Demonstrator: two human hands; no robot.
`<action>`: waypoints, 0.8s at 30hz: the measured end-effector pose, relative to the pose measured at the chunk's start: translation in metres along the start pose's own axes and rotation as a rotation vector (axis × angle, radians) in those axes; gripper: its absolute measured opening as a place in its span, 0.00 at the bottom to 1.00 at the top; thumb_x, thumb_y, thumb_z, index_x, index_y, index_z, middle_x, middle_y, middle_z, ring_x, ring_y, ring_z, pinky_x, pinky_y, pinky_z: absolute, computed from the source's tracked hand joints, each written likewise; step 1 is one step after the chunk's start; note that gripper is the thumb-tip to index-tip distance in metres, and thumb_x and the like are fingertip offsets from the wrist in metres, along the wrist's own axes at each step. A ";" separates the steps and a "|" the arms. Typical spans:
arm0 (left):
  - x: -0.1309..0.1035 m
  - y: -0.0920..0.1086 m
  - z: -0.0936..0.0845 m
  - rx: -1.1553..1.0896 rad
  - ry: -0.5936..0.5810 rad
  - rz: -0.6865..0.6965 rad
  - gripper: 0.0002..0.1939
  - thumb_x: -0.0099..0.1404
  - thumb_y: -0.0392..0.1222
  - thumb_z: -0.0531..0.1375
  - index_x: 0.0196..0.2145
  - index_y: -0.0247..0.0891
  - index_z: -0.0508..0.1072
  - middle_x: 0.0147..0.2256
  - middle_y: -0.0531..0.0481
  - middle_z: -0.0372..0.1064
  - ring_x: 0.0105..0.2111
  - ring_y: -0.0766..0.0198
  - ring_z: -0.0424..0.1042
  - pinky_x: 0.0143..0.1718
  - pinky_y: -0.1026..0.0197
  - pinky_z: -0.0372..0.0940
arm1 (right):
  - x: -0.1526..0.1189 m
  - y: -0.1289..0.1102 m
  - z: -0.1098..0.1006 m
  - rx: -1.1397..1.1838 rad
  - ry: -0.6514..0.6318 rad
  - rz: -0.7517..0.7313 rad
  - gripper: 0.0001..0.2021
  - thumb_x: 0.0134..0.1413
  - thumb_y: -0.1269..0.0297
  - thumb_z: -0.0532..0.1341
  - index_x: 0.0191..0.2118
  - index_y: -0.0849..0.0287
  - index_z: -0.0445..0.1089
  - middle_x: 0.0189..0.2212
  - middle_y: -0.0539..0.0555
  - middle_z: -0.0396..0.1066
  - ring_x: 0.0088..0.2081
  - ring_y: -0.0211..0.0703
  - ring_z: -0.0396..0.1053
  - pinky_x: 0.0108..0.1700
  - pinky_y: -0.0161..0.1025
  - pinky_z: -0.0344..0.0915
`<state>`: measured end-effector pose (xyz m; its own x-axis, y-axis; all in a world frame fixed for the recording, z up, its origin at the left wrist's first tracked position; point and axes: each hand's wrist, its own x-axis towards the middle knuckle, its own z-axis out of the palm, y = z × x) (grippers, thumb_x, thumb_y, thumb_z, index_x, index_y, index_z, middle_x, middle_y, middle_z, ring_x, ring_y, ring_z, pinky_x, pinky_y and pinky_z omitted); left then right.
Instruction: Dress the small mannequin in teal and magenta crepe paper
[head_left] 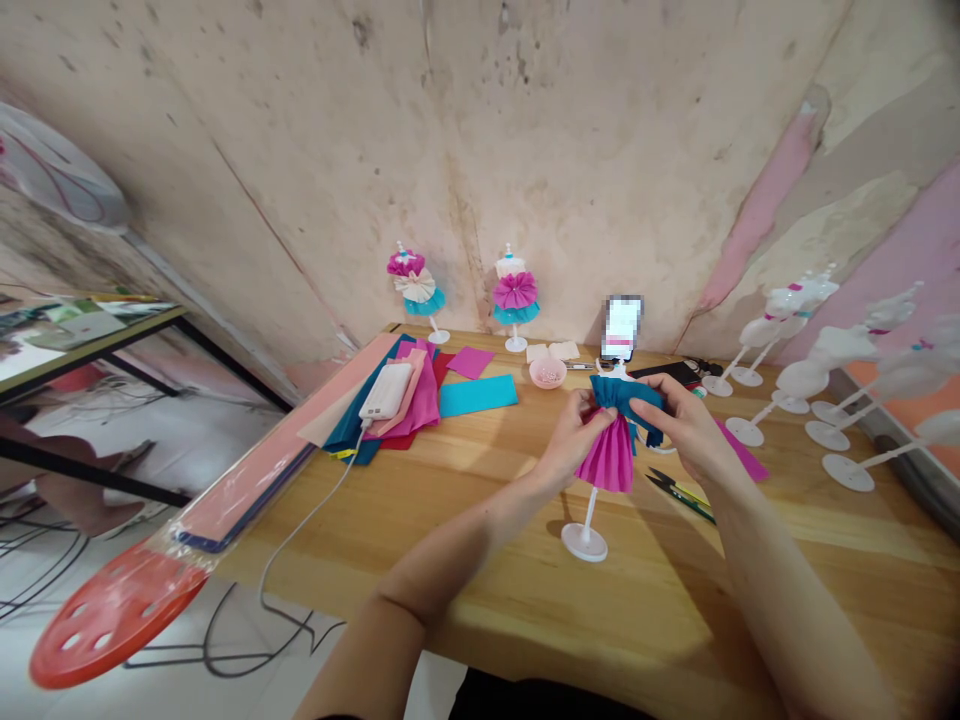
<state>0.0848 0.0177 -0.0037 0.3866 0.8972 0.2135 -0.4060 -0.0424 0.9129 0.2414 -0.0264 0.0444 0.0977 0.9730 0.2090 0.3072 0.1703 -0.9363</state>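
Observation:
A small white mannequin stand is upright on the wooden table, wearing a pleated magenta crepe paper skirt. Gathered around its upper body is a dark teal crepe paper strip. My left hand is closed at the waist, its thumb pressing the strip's gathers against the form. From the other side my right hand pinches the loose part of the same strip, whose end hangs below the fingers. Thread snips lie beside the stand, near my right forearm.
Behind are a pink bowl of beads and a propped phone. Two dressed mannequins stand by the wall; several bare white ones crowd the right. Crepe sheets and a cabled power bank lie left.

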 end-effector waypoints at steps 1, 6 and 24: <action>0.000 0.000 0.000 -0.002 -0.002 0.001 0.16 0.62 0.44 0.62 0.46 0.36 0.67 0.46 0.44 0.69 0.46 0.59 0.68 0.53 0.54 0.61 | 0.000 0.001 0.000 -0.050 0.020 -0.014 0.18 0.53 0.52 0.64 0.46 0.55 0.67 0.35 0.52 0.68 0.31 0.40 0.64 0.26 0.35 0.60; 0.000 0.000 0.000 -0.002 -0.005 -0.009 0.16 0.62 0.44 0.62 0.45 0.36 0.67 0.46 0.44 0.69 0.46 0.60 0.69 0.53 0.54 0.61 | 0.000 0.002 -0.001 -0.192 0.038 -0.082 0.17 0.54 0.55 0.63 0.47 0.55 0.66 0.38 0.54 0.71 0.31 0.41 0.66 0.29 0.38 0.63; -0.002 0.001 0.000 0.007 -0.024 0.003 0.16 0.63 0.46 0.61 0.46 0.37 0.65 0.46 0.44 0.68 0.47 0.59 0.68 0.53 0.54 0.61 | -0.007 -0.009 0.011 -0.511 0.181 -0.196 0.14 0.55 0.58 0.62 0.46 0.55 0.66 0.40 0.54 0.74 0.38 0.48 0.71 0.39 0.43 0.64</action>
<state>0.0838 0.0155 -0.0035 0.4054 0.8862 0.2242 -0.4014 -0.0477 0.9146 0.2276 -0.0326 0.0481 0.1400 0.8810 0.4519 0.7500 0.2036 -0.6293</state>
